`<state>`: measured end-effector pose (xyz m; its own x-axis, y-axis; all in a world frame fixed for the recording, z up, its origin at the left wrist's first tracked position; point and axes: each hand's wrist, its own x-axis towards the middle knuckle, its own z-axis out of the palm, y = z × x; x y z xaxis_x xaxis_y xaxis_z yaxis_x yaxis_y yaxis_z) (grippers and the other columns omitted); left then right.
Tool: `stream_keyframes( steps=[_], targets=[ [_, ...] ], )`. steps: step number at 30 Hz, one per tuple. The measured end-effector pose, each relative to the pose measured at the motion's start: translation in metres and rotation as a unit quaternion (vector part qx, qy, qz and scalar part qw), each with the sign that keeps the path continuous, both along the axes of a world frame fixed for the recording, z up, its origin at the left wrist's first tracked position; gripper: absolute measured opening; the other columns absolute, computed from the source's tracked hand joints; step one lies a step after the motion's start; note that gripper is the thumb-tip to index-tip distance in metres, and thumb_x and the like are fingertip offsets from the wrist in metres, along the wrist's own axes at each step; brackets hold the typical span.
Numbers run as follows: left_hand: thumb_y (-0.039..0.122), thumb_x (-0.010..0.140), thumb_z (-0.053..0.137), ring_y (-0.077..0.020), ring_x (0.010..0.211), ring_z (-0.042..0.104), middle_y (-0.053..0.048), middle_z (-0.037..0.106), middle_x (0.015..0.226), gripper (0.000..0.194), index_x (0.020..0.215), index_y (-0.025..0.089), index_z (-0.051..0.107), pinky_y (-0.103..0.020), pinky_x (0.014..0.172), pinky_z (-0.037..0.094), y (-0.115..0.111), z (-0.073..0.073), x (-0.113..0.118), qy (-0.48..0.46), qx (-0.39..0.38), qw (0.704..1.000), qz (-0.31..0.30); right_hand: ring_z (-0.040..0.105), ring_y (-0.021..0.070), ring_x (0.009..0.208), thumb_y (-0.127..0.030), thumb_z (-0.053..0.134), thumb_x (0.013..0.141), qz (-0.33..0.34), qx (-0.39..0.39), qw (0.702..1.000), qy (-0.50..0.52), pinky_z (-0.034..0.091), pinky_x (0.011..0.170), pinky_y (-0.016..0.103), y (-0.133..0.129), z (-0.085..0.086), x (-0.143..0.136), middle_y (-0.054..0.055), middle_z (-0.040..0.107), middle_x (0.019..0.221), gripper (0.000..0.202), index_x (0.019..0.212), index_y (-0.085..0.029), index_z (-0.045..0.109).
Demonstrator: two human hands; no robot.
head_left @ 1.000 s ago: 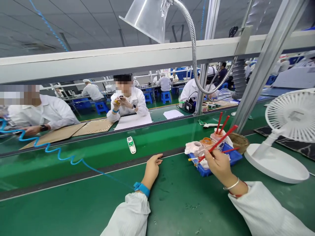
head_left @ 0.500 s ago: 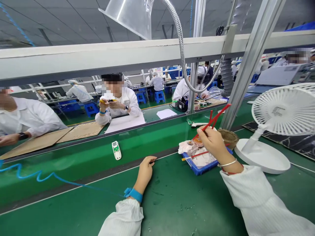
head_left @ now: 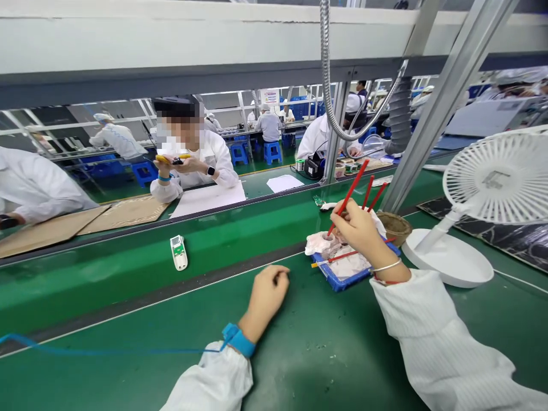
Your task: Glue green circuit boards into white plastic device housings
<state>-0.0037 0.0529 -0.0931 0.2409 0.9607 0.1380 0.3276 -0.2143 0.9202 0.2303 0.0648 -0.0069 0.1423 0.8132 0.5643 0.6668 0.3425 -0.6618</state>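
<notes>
Item, right hand (head_left: pixel 359 231): your fingers are closing around a thin red-handled brush (head_left: pixel 347 197), now standing nearly upright with its lower end dipping toward the small pots at the far end of the shallow blue plastic tray (head_left: pixel 338 281). Half a second ago the same handle was leaning further out to the right, so you are bringing it down over the tray's contents.

Item, left hand (head_left: pixel 268 294): your fingers are curling into a loose fist, holding nothing and resting on the green worktop (head_left: pixel 325 354); earlier they were lying flatter at the edge of the belt.

Item, beyond those fingers to the left: a small white and green device (head_left: pixel 178 252) is lying on the green conveyor belt (head_left: pixel 107 274), drifting leftward across the views.

Item, right of your brush hand: a white desk fan (head_left: pixel 496 177).

Item, writing: no brand, label or lettering is readable anywhere.
</notes>
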Motion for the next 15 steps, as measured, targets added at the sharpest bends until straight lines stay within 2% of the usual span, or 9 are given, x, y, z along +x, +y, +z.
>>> stream_keyframes(
  steps=[2,4,7,10,13,15],
  targets=[
    [0.031,0.077,0.052,-0.0169,0.060,0.056,-0.003,0.064,0.064,0.021,0.071,0.019,0.068,-0.027,0.059,0.042,-0.017,0.004,0.027,0.026,-0.034,0.997,-0.069,0.053,0.0140,0.049,-0.025,0.049,0.082,0.006,-0.011,1.000,-0.009,0.039,0.050,0.024,0.003,-0.003,-0.001,-0.004,0.051,0.056,0.007,0.078,-0.021,0.044],
    [0.043,0.074,0.058,-0.0154,0.050,0.051,0.000,0.058,0.053,0.027,0.070,0.018,0.067,-0.026,0.049,0.035,-0.029,0.004,0.052,0.044,-0.060,0.991,-0.109,0.053,0.0142,0.050,-0.027,0.049,0.083,0.002,-0.013,1.000,-0.014,0.039,0.051,0.024,0.004,-0.005,0.000,-0.004,0.051,0.057,0.010,0.077,-0.021,0.044],
    [0.049,0.065,0.066,-0.0147,0.050,0.047,0.001,0.055,0.052,0.032,0.071,0.018,0.064,-0.026,0.049,0.028,-0.035,0.001,0.077,0.072,-0.065,0.990,-0.098,0.057,0.0148,0.057,-0.027,0.047,0.085,-0.007,-0.003,1.000,-0.009,0.041,0.054,0.024,0.003,-0.004,0.001,-0.001,0.055,0.067,0.007,0.085,-0.021,0.044],
    [0.048,0.071,0.060,-0.0143,0.052,0.046,0.000,0.054,0.055,0.031,0.065,0.018,0.060,-0.026,0.051,0.026,-0.031,0.000,0.088,0.078,-0.059,0.992,-0.076,0.057,0.0134,0.053,-0.026,0.044,0.086,0.001,-0.001,1.000,-0.009,0.042,0.052,0.023,0.000,0.000,-0.001,-0.001,0.057,0.069,0.005,0.088,-0.021,0.043],
    [0.042,0.077,0.054,-0.0130,0.051,0.043,0.002,0.048,0.052,0.029,0.061,0.018,0.055,-0.026,0.051,0.026,-0.026,-0.001,0.091,0.068,-0.059,0.994,-0.068,0.052,0.0109,0.042,-0.023,0.042,0.087,0.020,-0.005,1.000,-0.019,0.040,0.044,0.021,-0.003,0.003,-0.004,-0.003,0.055,0.062,0.005,0.085,-0.021,0.044],
    [0.039,0.079,0.051,-0.0123,0.050,0.041,0.004,0.045,0.051,0.028,0.060,0.018,0.053,-0.025,0.051,0.027,-0.024,-0.002,0.090,0.063,-0.057,0.994,-0.062,0.054,0.0113,0.043,-0.022,0.041,0.088,0.018,0.011,1.000,-0.021,0.040,0.044,0.021,-0.007,0.006,-0.005,-0.002,0.057,0.063,0.005,0.085,-0.021,0.045]
  ],
)
